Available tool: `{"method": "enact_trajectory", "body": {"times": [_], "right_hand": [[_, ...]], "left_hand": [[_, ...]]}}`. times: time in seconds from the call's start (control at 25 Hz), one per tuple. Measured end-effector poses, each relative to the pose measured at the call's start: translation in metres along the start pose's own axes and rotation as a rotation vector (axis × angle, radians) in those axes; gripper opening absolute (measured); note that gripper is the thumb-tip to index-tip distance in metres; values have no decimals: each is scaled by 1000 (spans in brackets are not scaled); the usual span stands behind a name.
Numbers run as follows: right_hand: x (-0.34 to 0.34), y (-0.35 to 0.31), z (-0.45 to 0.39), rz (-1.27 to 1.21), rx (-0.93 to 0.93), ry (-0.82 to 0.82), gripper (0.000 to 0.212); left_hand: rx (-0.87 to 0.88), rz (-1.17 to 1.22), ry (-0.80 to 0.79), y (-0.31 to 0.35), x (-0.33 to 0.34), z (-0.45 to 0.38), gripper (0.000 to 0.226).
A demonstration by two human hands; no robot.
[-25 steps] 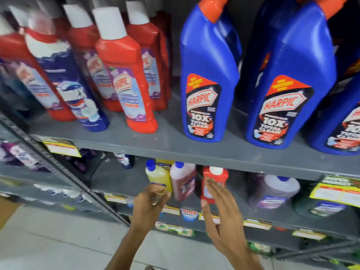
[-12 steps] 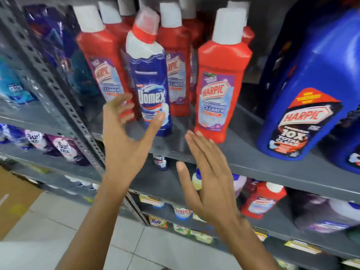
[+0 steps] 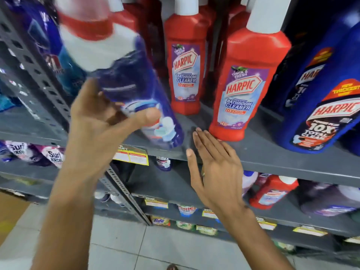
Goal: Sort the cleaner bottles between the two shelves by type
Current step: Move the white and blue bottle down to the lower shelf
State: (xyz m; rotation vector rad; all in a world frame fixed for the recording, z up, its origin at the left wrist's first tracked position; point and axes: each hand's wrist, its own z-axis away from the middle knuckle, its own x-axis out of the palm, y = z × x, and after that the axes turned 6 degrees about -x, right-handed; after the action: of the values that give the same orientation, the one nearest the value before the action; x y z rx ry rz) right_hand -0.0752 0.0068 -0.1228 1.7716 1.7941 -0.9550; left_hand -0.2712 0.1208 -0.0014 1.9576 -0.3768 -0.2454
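Note:
My left hand (image 3: 101, 121) grips a blue and white Domex bottle (image 3: 124, 75) with a red collar; the bottle is blurred and tilted towards me, its base near the front edge of the upper grey shelf (image 3: 253, 152). Red Harpic bathroom cleaner bottles (image 3: 247, 82) with white caps stand on that shelf, another (image 3: 185, 61) behind. My right hand (image 3: 216, 172) hovers flat with fingers apart, just below the shelf edge, its fingertips close to the front red bottle's base. Large blue Harpic bottles (image 3: 321, 106) stand at the right.
On the lower shelf (image 3: 169, 184) are a small red Harpic bottle (image 3: 272, 191), another Domex bottle (image 3: 163, 162) and other cleaners. A perforated grey upright (image 3: 39, 75) separates a left bay holding detergent pouches (image 3: 54, 154). Yellow price tags (image 3: 132, 155) hang on shelf edges. Tiled floor lies below.
My left hand has closed on the Domex bottle and tipped it forward off its standing spot. The view has moved closer to the upper shelf. My right hand stays open near the shelf edge.

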Motion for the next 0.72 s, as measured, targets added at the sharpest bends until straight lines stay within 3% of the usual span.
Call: {"method": "enact_trajectory", "body": {"times": [0.12, 0.24, 0.32, 0.52, 0.72], "right_hand": [[0, 0, 1, -3, 10, 30, 45], [1, -1, 1, 3, 10, 36, 45], [1, -1, 1, 17, 3, 42, 45], [-1, -1, 0, 50, -7, 24, 48], [-1, -2, 0, 44, 6, 23, 47]], "left_hand": [[-195, -229, -38, -21, -51, 52, 75], [-373, -189, -249, -71, -56, 103, 76], [-469, -241, -309, -110, -48, 121, 86], [-595, -378, -158, -216, -38, 120, 75], [-616, -367, -88, -263, -31, 91, 60]]}}
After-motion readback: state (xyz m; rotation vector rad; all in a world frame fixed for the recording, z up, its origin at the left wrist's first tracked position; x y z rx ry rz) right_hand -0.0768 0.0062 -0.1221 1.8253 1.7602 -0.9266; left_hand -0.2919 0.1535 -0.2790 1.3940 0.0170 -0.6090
